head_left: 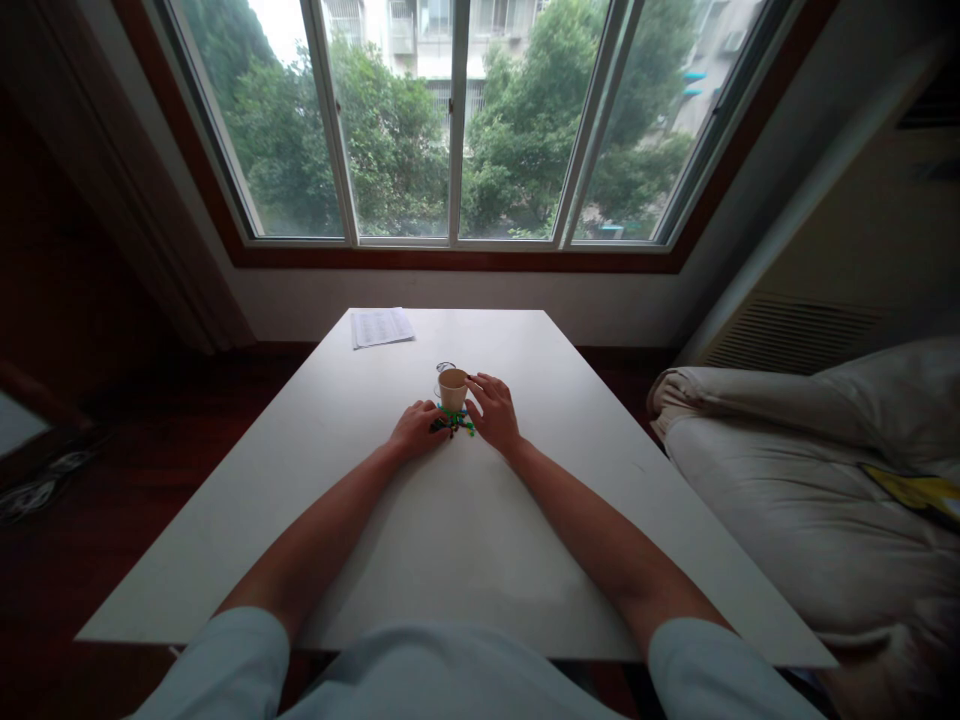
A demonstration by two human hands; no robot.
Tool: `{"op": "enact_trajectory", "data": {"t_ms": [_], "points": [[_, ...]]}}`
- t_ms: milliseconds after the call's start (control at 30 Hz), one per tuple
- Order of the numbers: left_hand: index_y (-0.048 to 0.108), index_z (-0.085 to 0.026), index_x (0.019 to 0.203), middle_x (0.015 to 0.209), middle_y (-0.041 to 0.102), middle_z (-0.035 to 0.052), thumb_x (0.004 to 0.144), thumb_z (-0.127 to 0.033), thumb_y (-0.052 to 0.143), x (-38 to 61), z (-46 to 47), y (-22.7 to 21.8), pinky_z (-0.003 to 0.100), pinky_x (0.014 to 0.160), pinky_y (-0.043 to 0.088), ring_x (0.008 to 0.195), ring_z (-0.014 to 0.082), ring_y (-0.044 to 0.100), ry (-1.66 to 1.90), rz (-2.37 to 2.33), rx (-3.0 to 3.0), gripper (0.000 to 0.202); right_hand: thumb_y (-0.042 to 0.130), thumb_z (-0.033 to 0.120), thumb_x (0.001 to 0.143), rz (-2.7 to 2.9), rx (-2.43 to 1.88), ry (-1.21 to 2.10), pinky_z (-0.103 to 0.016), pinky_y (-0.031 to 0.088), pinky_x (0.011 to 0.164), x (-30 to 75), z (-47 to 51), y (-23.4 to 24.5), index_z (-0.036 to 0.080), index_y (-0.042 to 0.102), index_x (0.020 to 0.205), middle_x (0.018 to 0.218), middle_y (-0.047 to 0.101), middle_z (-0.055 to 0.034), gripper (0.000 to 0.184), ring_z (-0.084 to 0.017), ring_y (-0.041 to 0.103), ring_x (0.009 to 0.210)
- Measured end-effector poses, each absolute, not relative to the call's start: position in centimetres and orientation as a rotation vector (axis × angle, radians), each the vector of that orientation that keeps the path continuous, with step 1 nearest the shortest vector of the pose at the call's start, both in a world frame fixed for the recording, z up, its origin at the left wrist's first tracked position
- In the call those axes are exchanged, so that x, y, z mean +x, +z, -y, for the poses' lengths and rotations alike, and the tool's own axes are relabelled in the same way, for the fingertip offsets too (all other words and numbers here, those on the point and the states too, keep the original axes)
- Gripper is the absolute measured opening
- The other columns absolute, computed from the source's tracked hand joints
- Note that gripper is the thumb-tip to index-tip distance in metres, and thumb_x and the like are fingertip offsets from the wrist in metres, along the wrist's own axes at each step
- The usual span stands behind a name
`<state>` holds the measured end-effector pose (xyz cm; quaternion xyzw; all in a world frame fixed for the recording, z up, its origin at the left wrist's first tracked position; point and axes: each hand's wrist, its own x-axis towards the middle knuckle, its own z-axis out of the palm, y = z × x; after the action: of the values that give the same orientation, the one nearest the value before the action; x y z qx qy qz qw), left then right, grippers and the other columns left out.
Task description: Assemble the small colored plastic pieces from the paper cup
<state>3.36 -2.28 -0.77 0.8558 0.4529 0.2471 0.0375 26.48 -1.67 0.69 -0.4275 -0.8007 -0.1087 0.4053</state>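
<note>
A small tan paper cup (453, 391) stands upright near the middle of the white table (450, 540). Just in front of it lies a little heap of small green, blue, yellow and dark pieces (455, 420), too small to name. My left hand (418, 430) rests on the table at the left of this heap, fingers reaching to the dark pieces. On the other side, my right hand (495, 408) is beside the cup, thumb and fingers apart, fingertips at the rim. A dark speck shows at those fingertips; I cannot make out what it is. The cup's inside is mostly hidden.
Behind the cup lies a thin loop like a cord or wire (445, 367). Printed paper sheets (381, 327) lie at the table's far left corner. A padded beige sofa (780, 480) stands at the right, and a window (450, 130) is beyond the table.
</note>
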Motion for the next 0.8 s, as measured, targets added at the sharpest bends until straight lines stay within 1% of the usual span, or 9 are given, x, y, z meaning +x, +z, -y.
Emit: {"op": "enact_trajectory", "data": {"t_ms": [167, 300, 400, 467, 567, 667, 733, 800], "points": [[0.078, -0.028, 0.107, 0.101, 0.069, 0.0067, 0.090, -0.040, 0.068, 3.34, 2.16, -0.97, 0.036, 0.086, 0.048, 0.095, 0.0233, 0.059, 0.764, -1.374, 2.641, 0.023, 0.049, 0.033, 0.104, 2.082, -1.066, -0.238, -0.053, 0.031, 0.124, 26.34, 1.31, 0.41, 0.020, 0.053, 0.152, 0.156, 0.052, -0.0118, 0.050, -0.030, 0.039, 0.150], [0.078, -0.028, 0.105, 0.101, 0.069, 0.0068, 0.090, -0.039, 0.068, 3.28, 2.07, -1.07, 0.036, 0.086, 0.048, 0.094, 0.0231, 0.060, 0.771, -1.378, 2.641, 0.022, 0.051, 0.033, 0.103, 2.121, -1.045, -0.196, -0.054, 0.030, 0.125, 26.40, 1.03, 0.08, 0.021, 0.047, 0.156, 0.161, 0.047, -0.0103, 0.055, -0.030, 0.033, 0.154], [0.078, -0.027, 0.106, 0.100, 0.069, 0.0065, 0.090, -0.038, 0.068, 3.22, 2.06, -1.04, 0.036, 0.087, 0.048, 0.094, 0.0226, 0.060, 0.771, -1.376, 2.641, 0.021, 0.051, 0.032, 0.103, 2.125, -1.015, -0.178, -0.052, 0.032, 0.125, 26.46, 1.00, -0.10, 0.021, 0.047, 0.156, 0.162, 0.046, -0.0091, 0.055, -0.029, 0.031, 0.155], [0.078, -0.027, 0.105, 0.100, 0.069, 0.0066, 0.090, -0.037, 0.068, 3.19, 2.10, -0.97, 0.036, 0.087, 0.048, 0.094, 0.0223, 0.060, 0.772, -1.376, 2.640, 0.021, 0.051, 0.033, 0.103, 2.103, -1.011, -0.172, -0.052, 0.034, 0.123, 26.47, 1.14, -0.04, 0.022, 0.049, 0.154, 0.160, 0.048, -0.0084, 0.052, -0.028, 0.033, 0.154], [0.078, -0.027, 0.104, 0.100, 0.069, 0.0064, 0.091, -0.036, 0.066, 3.18, 2.14, -0.89, 0.035, 0.087, 0.048, 0.094, 0.0221, 0.060, 0.773, -1.368, 2.645, 0.020, 0.049, 0.033, 0.104, 2.028, -1.028, -0.163, -0.050, 0.038, 0.120, 26.50, 1.53, 0.30, 0.024, 0.056, 0.147, 0.152, 0.055, -0.0090, 0.044, -0.028, 0.042, 0.146], [0.078, -0.027, 0.103, 0.100, 0.069, 0.0062, 0.092, -0.035, 0.065, 3.17, 2.10, -0.93, 0.035, 0.087, 0.049, 0.095, 0.0221, 0.060, 0.779, -1.361, 2.646, 0.019, 0.047, 0.031, 0.105, 1.922, -1.083, -0.155, -0.046, 0.042, 0.113, 26.64, 1.77, 0.57, 0.022, 0.067, 0.130, 0.134, 0.064, -0.0112, 0.034, -0.027, 0.052, 0.130], [0.079, -0.027, 0.103, 0.100, 0.070, 0.0061, 0.092, -0.036, 0.065, 3.17, 2.03, -1.02, 0.035, 0.087, 0.049, 0.096, 0.0222, 0.060, 0.783, -1.366, 2.637, 0.019, 0.047, 0.030, 0.104, 1.862, -1.180, -0.146, -0.044, 0.044, 0.107, 26.86, 1.61, 0.51, 0.021, 0.071, 0.117, 0.119, 0.067, -0.0117, 0.029, -0.027, 0.055, 0.118], [0.079, -0.027, 0.103, 0.101, 0.070, 0.0060, 0.092, -0.035, 0.066, 3.17, 1.95, -1.13, 0.035, 0.088, 0.049, 0.097, 0.0221, 0.061, 0.784, -1.371, 2.627, 0.019, 0.048, 0.028, 0.102, 1.821, -1.326, -0.137, -0.042, 0.043, 0.101, 27.27, 1.17, 0.28, 0.020, 0.072, 0.107, 0.108, 0.066, -0.0117, 0.025, -0.028, 0.054, 0.108]]}}
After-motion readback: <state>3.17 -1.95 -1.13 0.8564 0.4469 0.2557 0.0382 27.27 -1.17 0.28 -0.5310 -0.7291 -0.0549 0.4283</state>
